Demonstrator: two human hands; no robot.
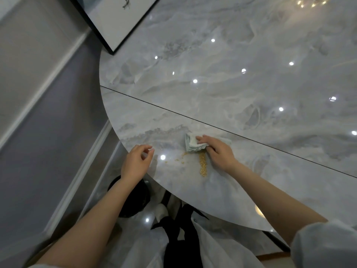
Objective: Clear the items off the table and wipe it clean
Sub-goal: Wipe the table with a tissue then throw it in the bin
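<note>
A glossy grey marble table point(231, 84) fills most of the view, with a dark seam running across it. My right hand point(218, 149) presses a folded pale cloth point(193, 144) flat on the table near the rounded front edge, fingers straight on top of it. Just in front of the cloth lies a streak of small yellow crumbs point(202, 165), with a few more scattered to its left. My left hand point(137, 161) hovers at the table's edge, left of the crumbs, fingers loosely curved and holding nothing.
A black-framed picture point(116, 22) leans at the table's far left end. Below the table edge sits a dark round bin point(133, 198) on the shiny floor. A grey wall with white skirting runs along the left.
</note>
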